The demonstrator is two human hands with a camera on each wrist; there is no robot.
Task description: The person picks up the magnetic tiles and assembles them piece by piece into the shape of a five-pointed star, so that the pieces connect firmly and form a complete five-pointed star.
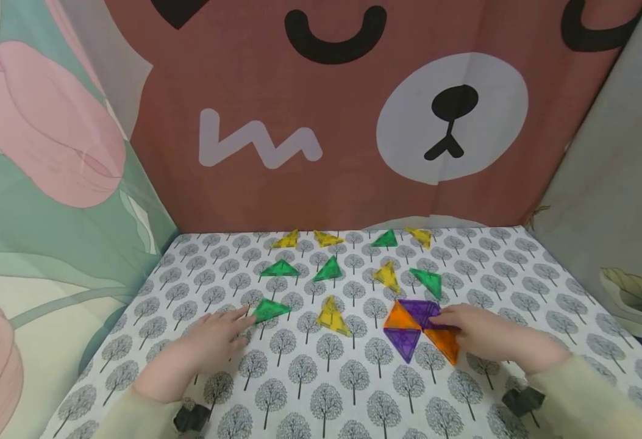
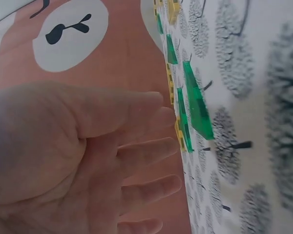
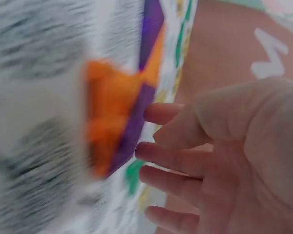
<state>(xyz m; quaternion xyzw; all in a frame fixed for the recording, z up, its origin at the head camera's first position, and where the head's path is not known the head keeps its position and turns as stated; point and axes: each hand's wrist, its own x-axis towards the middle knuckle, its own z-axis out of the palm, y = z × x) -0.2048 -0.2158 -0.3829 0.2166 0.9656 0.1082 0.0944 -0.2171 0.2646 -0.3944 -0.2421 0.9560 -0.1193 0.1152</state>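
Note:
Two orange triangular tiles (image 1: 400, 319) and purple triangular tiles (image 1: 403, 343) lie together at the right, edges and corners meeting. My right hand (image 1: 480, 332) is over their right side, fingertips at the upper purple piece (image 1: 416, 311) and the right orange one (image 1: 444, 346). In the right wrist view its fingers (image 3: 173, 157) are loosely extended, with no tile between them. My left hand (image 1: 211, 342) is beside a green triangular tile (image 1: 271, 310), fingertips near its left corner; whether they touch is unclear. The left wrist view shows its fingers (image 2: 151, 148) spread, holding nothing.
Several loose green tiles (image 1: 329, 269) and yellow tiles (image 1: 331, 317) lie spaced in rows across the tree-print cloth (image 1: 326, 402). A bear-print curtain (image 1: 348, 195) hangs at the table's back edge. Patterned fabric (image 1: 79, 250) hangs on the left, and grey fabric (image 1: 600, 158) on the right.

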